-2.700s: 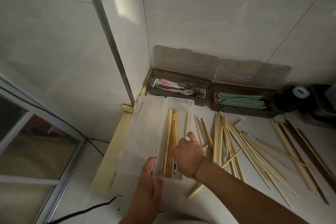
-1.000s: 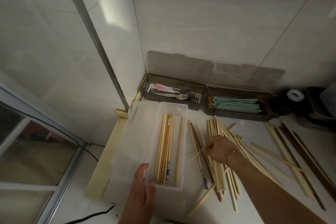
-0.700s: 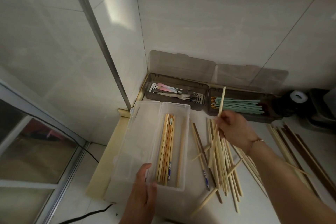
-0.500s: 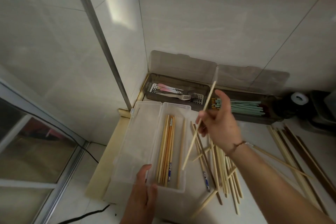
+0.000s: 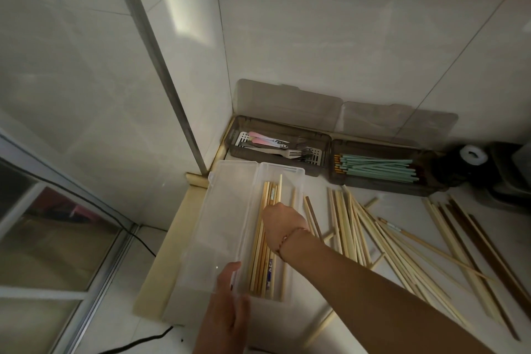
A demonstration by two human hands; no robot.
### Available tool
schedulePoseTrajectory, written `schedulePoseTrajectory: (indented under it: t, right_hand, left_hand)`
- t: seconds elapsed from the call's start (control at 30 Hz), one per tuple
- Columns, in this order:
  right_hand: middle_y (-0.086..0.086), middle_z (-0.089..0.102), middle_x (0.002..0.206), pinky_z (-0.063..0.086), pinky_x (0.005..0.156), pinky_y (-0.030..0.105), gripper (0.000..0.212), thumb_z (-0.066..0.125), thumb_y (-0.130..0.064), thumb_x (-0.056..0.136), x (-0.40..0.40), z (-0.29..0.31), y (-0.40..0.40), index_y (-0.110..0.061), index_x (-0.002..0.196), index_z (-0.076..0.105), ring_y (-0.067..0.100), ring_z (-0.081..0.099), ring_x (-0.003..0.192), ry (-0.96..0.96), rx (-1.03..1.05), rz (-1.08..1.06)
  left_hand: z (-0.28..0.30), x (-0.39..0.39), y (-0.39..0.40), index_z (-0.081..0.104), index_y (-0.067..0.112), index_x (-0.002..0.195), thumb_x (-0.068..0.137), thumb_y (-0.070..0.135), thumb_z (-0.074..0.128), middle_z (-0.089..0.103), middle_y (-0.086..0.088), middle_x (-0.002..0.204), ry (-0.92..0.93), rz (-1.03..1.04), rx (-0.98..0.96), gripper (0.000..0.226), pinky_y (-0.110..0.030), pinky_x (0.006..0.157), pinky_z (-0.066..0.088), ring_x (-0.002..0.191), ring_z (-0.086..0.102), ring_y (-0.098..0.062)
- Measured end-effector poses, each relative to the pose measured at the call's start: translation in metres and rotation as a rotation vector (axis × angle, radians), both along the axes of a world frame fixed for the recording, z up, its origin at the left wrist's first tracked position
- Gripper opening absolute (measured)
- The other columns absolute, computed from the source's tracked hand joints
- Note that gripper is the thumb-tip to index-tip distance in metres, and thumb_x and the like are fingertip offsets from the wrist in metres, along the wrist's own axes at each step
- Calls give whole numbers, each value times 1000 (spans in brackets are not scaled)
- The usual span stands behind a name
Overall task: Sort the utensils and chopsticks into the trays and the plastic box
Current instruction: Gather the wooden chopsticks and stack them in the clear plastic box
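A clear plastic box (image 5: 299,181) lies open on the counter, its lid (image 5: 230,210) folded out to the left. Several wooden chopsticks (image 5: 259,256) lie lengthwise in it. My right hand (image 5: 283,220) hovers over them and pinches one pale chopstick (image 5: 280,185) whose tip points toward the box's far end. My left hand (image 5: 227,307) rests flat against the box's near end, thumb along the hinge. Many loose wooden chopsticks (image 5: 353,224) are scattered to the right of the box.
Two smoky trays stand against the back wall: the left tray (image 5: 326,144) holds forks and pink-handled utensils, the right tray (image 5: 333,165) holds teal chopsticks (image 5: 379,171). Dark brown chopsticks (image 5: 488,256) lie at the far right. A black object with a white roll (image 5: 471,154) sits beyond them.
My right hand picked one chopstick out of the loose pile, lifted it and carried it left, down into the plastic box. My left hand stayed at the box's near end.
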State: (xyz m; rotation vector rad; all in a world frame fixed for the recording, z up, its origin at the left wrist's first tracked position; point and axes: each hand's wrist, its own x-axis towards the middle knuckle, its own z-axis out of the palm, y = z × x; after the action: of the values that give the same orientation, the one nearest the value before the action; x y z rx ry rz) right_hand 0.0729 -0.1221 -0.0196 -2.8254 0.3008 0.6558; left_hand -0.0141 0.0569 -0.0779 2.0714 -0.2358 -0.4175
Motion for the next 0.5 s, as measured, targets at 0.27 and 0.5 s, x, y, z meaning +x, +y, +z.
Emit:
schedulePoseTrajectory:
  t: [0.27,0.5]
  right_hand:
    - [9,64,107,45,66,33,26,54,-3,84,7,-15,0,-3,108,63,25,64,95,131,-105,62]
    - [10,63,106,46,68,33,22,49,-15,92,-7,-3,-6,-9,112,56,27,63,95,-46,33,119]
  left_hand:
    - [-5,1,-2,30,50,127,86,46,39,36,31,130,-38,-47,15,43,-18,93,35,114,42,13]
    - [-4,-1,-4,30,52,126,87,52,37,40,21,131,-30,-34,20,39,-19,92,36,117,46,0]
